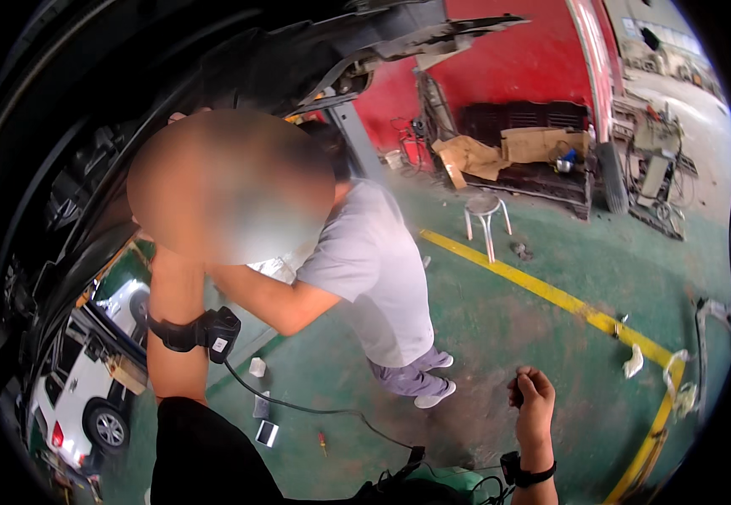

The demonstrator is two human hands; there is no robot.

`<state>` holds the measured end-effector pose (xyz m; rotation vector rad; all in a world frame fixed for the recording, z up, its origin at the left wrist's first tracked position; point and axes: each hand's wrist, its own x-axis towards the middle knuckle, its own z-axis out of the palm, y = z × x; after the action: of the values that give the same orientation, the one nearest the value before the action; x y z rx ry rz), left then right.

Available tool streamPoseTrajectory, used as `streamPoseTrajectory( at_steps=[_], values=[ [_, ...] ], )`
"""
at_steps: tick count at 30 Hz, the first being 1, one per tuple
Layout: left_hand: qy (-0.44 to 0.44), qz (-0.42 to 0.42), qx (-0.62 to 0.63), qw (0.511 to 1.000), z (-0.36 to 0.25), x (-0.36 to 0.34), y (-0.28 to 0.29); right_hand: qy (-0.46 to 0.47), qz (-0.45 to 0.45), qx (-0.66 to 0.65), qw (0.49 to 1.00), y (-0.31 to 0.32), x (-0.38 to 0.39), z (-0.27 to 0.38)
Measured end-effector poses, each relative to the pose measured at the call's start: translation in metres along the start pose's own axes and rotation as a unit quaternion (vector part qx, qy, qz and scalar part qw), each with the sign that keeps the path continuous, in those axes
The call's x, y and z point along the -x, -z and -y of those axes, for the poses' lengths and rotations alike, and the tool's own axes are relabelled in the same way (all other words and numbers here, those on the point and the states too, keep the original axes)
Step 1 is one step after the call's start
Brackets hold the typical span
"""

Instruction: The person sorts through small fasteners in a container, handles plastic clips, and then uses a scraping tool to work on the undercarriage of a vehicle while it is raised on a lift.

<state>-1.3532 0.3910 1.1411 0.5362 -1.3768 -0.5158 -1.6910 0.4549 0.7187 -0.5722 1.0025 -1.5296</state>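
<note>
My left forearm (pixel 178 290), with a black strap and a small box on it, reaches up toward the dark underside of a raised vehicle (pixel 256 67). A blurred patch covers most of the left hand, so its fingers and anything in them are hidden. Low on the right, away from the vehicle, my right hand (pixel 535 396) has its fingers curled in. Something dark shows at the fingers, too small to name. Close in front, a person in a grey shirt (pixel 386 282) stands under the vehicle with an arm (pixel 277 299) raised beside my left arm.
On the green floor lie a screwdriver (pixel 323 444), a flat white-and-dark object (pixel 267 433) and a white block (pixel 257 367). A stool (pixel 485 206) stands beyond the person. Farther back are a bench with cardboard (pixel 542 146) and a tyre (pixel 611 178). A white car (pixel 75 404) is at left.
</note>
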Motion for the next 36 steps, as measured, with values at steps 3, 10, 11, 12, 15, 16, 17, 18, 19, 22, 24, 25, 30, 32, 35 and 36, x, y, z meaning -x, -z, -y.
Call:
streamPoseTrajectory(
  at_steps=[3, 10, 11, 12, 15, 16, 17, 18, 19, 22, 24, 25, 30, 32, 35, 36],
  values=[
    [-0.069, -0.036, -0.107, 0.991, 0.001, 0.006, -0.007, 0.079, 0.094, 0.031, 0.992, -0.042, -0.037, 0.040],
    [-0.084, -0.049, -0.204, 0.974, -0.011, 0.006, -0.024, 0.240, 0.308, 0.026, 0.920, -0.165, -0.081, 0.160],
    [-0.073, -0.062, -0.155, 0.983, -0.010, 0.009, -0.025, 0.261, 0.351, 0.018, 0.899, -0.179, -0.085, 0.174],
    [-0.055, -0.042, -0.141, 0.988, -0.013, 0.010, -0.025, 0.258, 0.363, 0.010, 0.895, -0.193, -0.088, 0.185],
    [-0.034, -0.017, -0.148, 0.988, -0.014, 0.019, -0.025, 0.267, 0.422, -0.032, 0.866, -0.223, -0.097, 0.213],
    [-0.035, -0.025, -0.162, 0.986, -0.014, 0.022, -0.024, 0.263, 0.438, -0.049, 0.859, -0.232, -0.099, 0.220],
    [-0.033, -0.034, -0.177, 0.983, -0.014, 0.025, -0.024, 0.258, 0.454, -0.064, 0.850, -0.239, -0.101, 0.227],
    [-0.030, -0.037, -0.183, 0.982, -0.015, 0.027, -0.025, 0.281, 0.458, -0.070, 0.840, -0.247, -0.103, 0.235],
    [-0.035, -0.035, -0.200, 0.978, -0.016, 0.030, -0.025, 0.312, 0.450, -0.061, 0.834, -0.254, -0.105, 0.242],
    [-0.035, -0.048, -0.248, 0.967, -0.018, 0.036, -0.028, 0.406, 0.406, -0.060, 0.816, -0.271, -0.109, 0.262],
    [-0.042, -0.044, -0.264, 0.963, -0.018, 0.040, -0.031, 0.493, 0.361, -0.102, 0.785, -0.288, -0.112, 0.271],
    [-0.043, -0.040, -0.271, 0.961, -0.018, 0.041, -0.032, 0.520, 0.332, -0.118, 0.778, -0.295, -0.112, 0.274],
    [-0.017, -0.041, -0.292, 0.955, -0.022, 0.046, -0.029, 0.593, 0.317, -0.105, 0.733, -0.310, -0.116, 0.286],
    [-0.007, -0.041, -0.298, 0.954, -0.024, 0.052, -0.022, 0.652, 0.277, -0.086, 0.701, -0.312, -0.120, 0.289],
    [-0.023, -0.041, -0.286, 0.957, -0.027, 0.066, -0.009, 0.775, 0.168, -0.064, 0.606, -0.316, -0.129, 0.296],
    [-0.033, -0.048, -0.278, 0.959, -0.030, 0.075, -0.005, 0.779, 0.163, -0.060, 0.603, -0.315, -0.130, 0.296]
  ],
)
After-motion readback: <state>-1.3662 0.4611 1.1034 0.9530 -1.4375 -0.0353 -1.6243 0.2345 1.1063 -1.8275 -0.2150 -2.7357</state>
